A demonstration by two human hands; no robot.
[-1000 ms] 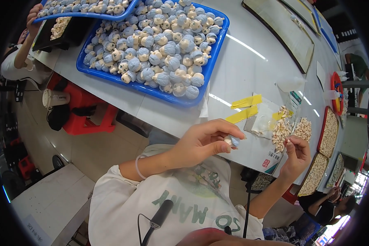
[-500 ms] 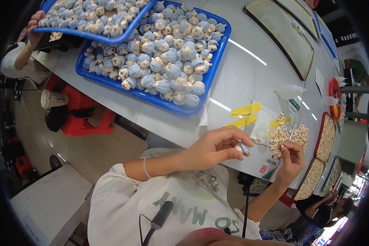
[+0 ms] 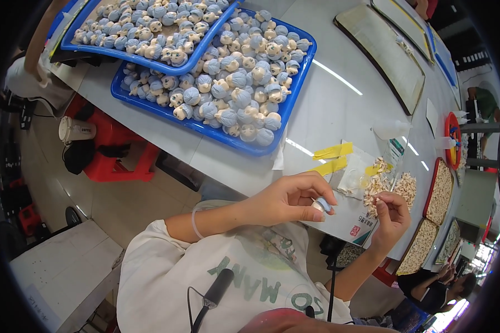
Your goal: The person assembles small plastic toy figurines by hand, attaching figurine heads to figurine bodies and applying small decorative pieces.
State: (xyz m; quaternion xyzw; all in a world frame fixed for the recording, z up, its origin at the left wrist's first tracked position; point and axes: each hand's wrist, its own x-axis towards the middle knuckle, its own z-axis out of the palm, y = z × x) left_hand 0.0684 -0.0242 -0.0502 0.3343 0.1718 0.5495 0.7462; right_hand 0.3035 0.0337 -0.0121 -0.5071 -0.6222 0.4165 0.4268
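My left hand pinches a small doll head with blue hair between thumb and fingertips, above the table's near edge. To its right, my right hand is closed in a pinch on a tiny cream piece, partly lost against the pile behind it. The two hands are apart. Just beyond the right hand lies a loose pile of small cream pieces on a taped sheet. A large blue tray full of similar blue-haired heads stands at the far left of my hands.
Another blue tray of heads overlaps the first one's far left corner, by a co-worker's arm. Yellow tape strips, a clear bottle and a second cream pile lie on the table. Red-rimmed trays stand right.
The upper blue tray has shifted right, and the co-worker's hand is off its corner. My right hand has moved slightly left. My left hand still grips the doll head, now tilted differently.
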